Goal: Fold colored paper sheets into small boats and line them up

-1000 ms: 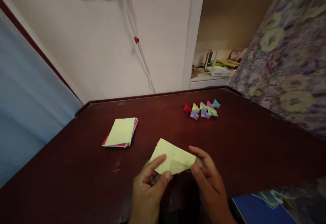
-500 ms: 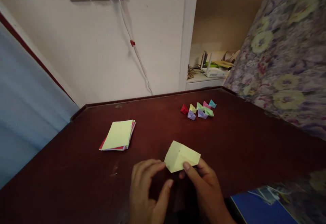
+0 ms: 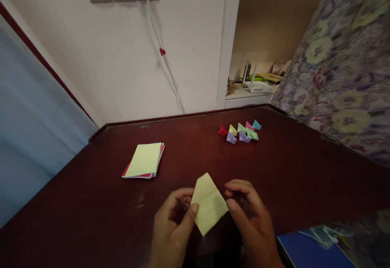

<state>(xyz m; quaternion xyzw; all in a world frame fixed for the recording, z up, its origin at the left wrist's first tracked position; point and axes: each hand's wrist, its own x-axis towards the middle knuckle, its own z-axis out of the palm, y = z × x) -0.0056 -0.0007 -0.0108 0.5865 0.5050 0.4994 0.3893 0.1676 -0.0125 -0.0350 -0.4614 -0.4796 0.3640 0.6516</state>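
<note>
Paper [image 3: 210, 205], just turned at lower centre, now sits pinched in the left hand [image 3: 173, 229]; right hand [image 3: 252, 217], fingers parted, flanks its corner, contact unclear: seemingly a mid-work regrip.

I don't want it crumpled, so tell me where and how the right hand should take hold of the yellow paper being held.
Lightly pinch the yellow paper at its right corner, probably best from the right: that corner points towards the right hand, the left hand pinches the left edge, and the paper looks thin.
</note>
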